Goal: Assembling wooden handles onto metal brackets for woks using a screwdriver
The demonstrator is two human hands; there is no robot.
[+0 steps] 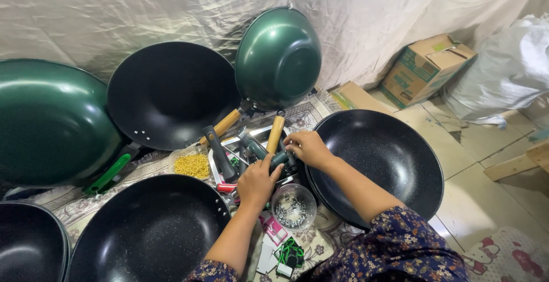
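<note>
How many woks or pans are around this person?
6: green wok far left, black wok against the sheet, green wok upturned, black pans bottom left, front, right; stacks may hide more.

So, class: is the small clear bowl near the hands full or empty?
Partly filled: the clear bowl holds small silvery hardware across its bottom, just below the left hand.

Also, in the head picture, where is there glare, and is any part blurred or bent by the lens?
Head view: soft glare sits on the upturned green wok and the large green wok at left; the dark wok by the right hand shows a faint sheen. Both hands, the left hand too, look sharp. The wide lens curves the edges, and the light is even with weak shadows.
</note>
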